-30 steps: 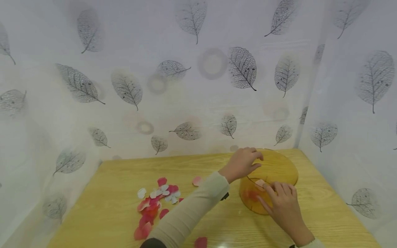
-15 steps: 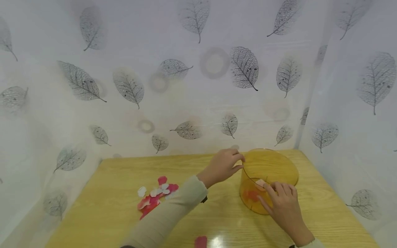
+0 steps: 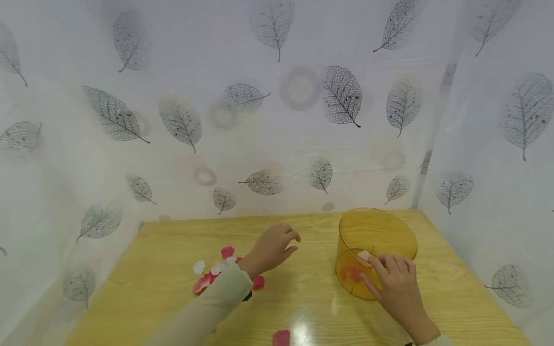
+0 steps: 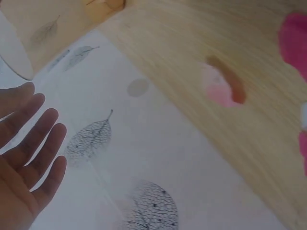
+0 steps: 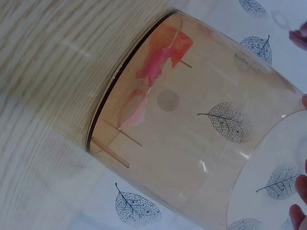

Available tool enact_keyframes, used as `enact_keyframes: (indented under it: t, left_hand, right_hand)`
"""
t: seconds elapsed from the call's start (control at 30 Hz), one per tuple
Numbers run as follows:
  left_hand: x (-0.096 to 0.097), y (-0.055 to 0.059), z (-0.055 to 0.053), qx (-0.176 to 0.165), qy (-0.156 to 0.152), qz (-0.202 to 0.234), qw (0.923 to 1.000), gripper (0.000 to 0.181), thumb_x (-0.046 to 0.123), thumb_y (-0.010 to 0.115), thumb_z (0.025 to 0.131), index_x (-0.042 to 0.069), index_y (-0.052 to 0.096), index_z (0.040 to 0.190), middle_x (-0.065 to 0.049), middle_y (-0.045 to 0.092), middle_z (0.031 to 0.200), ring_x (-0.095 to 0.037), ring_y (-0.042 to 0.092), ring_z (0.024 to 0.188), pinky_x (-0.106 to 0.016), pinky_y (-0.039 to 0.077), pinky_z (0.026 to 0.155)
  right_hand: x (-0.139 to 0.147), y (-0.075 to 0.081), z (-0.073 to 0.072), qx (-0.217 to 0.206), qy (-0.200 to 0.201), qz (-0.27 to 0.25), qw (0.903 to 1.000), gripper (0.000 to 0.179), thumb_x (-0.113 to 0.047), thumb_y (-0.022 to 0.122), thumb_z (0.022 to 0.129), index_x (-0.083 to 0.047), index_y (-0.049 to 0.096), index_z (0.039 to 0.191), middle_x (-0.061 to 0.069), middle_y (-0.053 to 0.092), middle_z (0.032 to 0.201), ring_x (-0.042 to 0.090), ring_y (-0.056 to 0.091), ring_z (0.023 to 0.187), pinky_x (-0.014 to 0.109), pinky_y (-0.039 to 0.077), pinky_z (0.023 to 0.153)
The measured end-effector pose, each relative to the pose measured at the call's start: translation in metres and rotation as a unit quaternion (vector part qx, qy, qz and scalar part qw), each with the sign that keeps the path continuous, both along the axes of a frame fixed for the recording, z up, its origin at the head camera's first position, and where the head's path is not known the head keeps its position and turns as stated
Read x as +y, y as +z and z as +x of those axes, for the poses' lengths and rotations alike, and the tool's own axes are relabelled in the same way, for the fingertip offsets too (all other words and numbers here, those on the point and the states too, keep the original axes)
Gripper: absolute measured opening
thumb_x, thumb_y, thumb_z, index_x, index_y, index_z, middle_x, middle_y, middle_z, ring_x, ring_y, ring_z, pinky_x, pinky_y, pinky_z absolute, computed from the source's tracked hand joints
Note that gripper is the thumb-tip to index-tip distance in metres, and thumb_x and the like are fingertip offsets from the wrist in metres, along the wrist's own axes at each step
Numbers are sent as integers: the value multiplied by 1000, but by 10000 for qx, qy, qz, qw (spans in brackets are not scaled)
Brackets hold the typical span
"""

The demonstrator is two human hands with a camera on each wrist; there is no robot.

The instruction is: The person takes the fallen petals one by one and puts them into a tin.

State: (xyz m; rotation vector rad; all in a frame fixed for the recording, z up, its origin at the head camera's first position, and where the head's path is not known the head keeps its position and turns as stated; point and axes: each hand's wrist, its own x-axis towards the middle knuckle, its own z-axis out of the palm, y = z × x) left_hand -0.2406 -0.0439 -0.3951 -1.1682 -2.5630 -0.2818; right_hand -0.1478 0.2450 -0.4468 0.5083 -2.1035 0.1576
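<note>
My right hand holds the rim of a clear amber cylinder-shaped container, which stands on the table. Inside lie several petals, including a pink one, an orange-looking one and a paler one. My left hand hovers over the middle of the table, between the container and a loose pile of petals in red, pink and white. Its fingers are loosely spread with nothing between them, as the left wrist view also shows. My left forearm covers part of the pile.
A single red petal lies near the front of the wooden table. Another red petal sits just right of my left wrist. White sheeting with a leaf print stands behind and on both sides.
My left hand has moved away from the container's rim, leftward and slightly down towards the petal pile. The right hand has kept its place on the container.
</note>
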Motion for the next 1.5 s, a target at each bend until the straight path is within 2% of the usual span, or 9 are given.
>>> enact_keyframes:
  t: [0.17, 0.33, 0.5, 0.63, 0.77, 0.9, 1.17, 1.33, 1.5]
  left_hand:
    - [-19, -25, -7, -53, 318, -194, 9993, 13, 22, 71, 84, 14, 67, 94, 0, 66, 92, -15, 63, 87, -31, 52, 83]
    - [-31, -47, -15, 108, 409, -401, 9983, 13, 18, 75, 79, 14, 68, 89, 0, 64, 85, -16, 62, 80, -31, 52, 77]
    - [-36, -68, -23, 258, 461, -655, 9965, 12, 16, 75, 77, 14, 70, 88, 1, 63, 84, -15, 59, 77, -30, 51, 72]
    - [-35, -79, -27, 284, 511, -938, 9939, 9, 14, 70, 80, 15, 71, 89, 1, 64, 86, -16, 60, 80, -31, 51, 76]
    - [-31, -84, -31, 500, 427, -1335, 9889, 6, 18, 67, 83, 18, 70, 89, 4, 65, 88, -14, 60, 83, -30, 50, 80]
    - [-28, -87, -34, 668, 310, -1435, 9869, 8, 23, 65, 86, 17, 67, 83, 5, 64, 83, -12, 59, 77, -28, 50, 76]
    - [-23, -94, -41, 259, 443, -1502, 9873, 17, 28, 59, 91, 15, 66, 82, 2, 63, 81, -14, 59, 76, -31, 50, 76]
    - [-21, -96, -43, 235, 463, -1541, 9867, 21, 29, 59, 91, 14, 66, 78, 1, 64, 74, -15, 60, 68, -30, 49, 69]
    - [-20, -96, -43, 115, 534, -1575, 9860, 22, 28, 60, 90, 13, 65, 75, 0, 63, 69, -15, 59, 63, -30, 48, 68]
  right_hand:
    - [0, 0, 0, 0, 59, -34, 10000, 61, -56, 28, 97, -6, 63, 90, 11, 51, 77, 27, 43, 69, 46, 31, 71]
    - [0, 0, 0, -12, -46, -12, 10000, 61, -56, 27, 97, -7, 62, 91, 10, 51, 78, 27, 43, 70, 46, 31, 72]
    - [0, 0, 0, 14, -23, 8, 10000, 60, -56, 27, 97, -7, 62, 91, 10, 51, 78, 27, 43, 70, 46, 31, 72]
    - [1, 0, 0, -67, -63, 20, 10000, 60, -56, 26, 97, -7, 61, 93, 10, 51, 79, 27, 44, 71, 46, 31, 73]
    - [2, -2, 1, -197, -131, 35, 9997, 61, -57, 25, 97, -7, 61, 94, 11, 51, 79, 27, 43, 72, 46, 32, 74]
    - [2, -2, 1, -242, -107, 42, 9996, 61, -56, 26, 97, -6, 61, 93, 11, 51, 79, 28, 43, 72, 46, 32, 74]
    - [0, -1, 1, -176, -58, -16, 9998, 61, -57, 26, 97, -7, 61, 93, 10, 50, 79, 26, 42, 71, 45, 30, 74]
    - [1, -1, 2, -306, -58, -3, 9995, 60, -56, 28, 97, -6, 61, 93, 11, 51, 80, 28, 43, 72, 45, 31, 75]
    - [0, 0, 0, -78, 57, -68, 9999, 58, -56, 30, 96, -7, 62, 92, 10, 51, 79, 27, 42, 71, 46, 30, 73]
